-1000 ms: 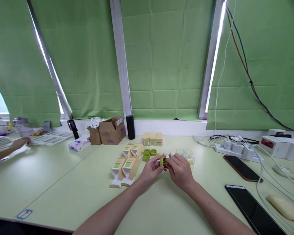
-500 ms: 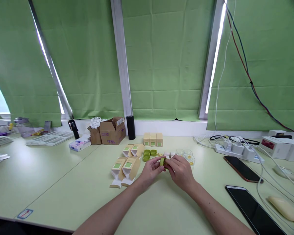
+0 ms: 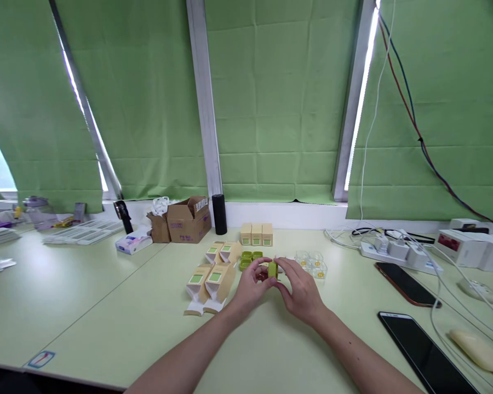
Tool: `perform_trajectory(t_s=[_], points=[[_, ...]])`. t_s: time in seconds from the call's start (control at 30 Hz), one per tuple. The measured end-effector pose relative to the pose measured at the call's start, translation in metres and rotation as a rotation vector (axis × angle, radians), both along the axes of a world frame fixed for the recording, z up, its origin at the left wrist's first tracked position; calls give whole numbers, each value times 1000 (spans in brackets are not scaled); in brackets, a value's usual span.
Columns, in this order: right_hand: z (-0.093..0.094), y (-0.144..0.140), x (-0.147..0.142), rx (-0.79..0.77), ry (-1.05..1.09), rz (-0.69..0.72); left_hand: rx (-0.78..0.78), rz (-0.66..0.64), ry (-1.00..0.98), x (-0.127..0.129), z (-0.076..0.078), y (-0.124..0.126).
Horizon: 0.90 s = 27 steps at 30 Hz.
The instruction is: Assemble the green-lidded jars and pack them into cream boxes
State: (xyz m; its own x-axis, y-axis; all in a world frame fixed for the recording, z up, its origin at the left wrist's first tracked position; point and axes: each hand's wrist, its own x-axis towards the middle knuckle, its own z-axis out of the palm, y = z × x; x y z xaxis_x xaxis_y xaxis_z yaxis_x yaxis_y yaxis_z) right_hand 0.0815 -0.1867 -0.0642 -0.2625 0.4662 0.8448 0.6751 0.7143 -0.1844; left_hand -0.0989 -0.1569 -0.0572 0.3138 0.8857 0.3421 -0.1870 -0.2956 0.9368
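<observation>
Presently, left hand (image 3: 251, 285) and right hand (image 3: 302, 293) pinch one small green case (image 3: 273, 269) between their fingertips, held just above the table (image 3: 107, 306), equally near both, beside the open cartons (image 3: 211, 282).

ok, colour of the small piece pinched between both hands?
Olive green: the small piece held between left hand and right hand, head view.
</observation>
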Motion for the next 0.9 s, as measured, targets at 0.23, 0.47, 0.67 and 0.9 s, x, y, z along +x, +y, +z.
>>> perform_trajectory(t_s=[0.23,0.47,0.67,0.9], points=[[-5,4,-2,-115,181,79,40,70,6,0,2,1],[-10,5,-3,-94,173,81,53,150,63,1,5,2],[-13,6,-3,-83,127,66,61,148,86,2,4,3],[-13,6,-4,-72,128,58,59,135,88,2,2,4]])
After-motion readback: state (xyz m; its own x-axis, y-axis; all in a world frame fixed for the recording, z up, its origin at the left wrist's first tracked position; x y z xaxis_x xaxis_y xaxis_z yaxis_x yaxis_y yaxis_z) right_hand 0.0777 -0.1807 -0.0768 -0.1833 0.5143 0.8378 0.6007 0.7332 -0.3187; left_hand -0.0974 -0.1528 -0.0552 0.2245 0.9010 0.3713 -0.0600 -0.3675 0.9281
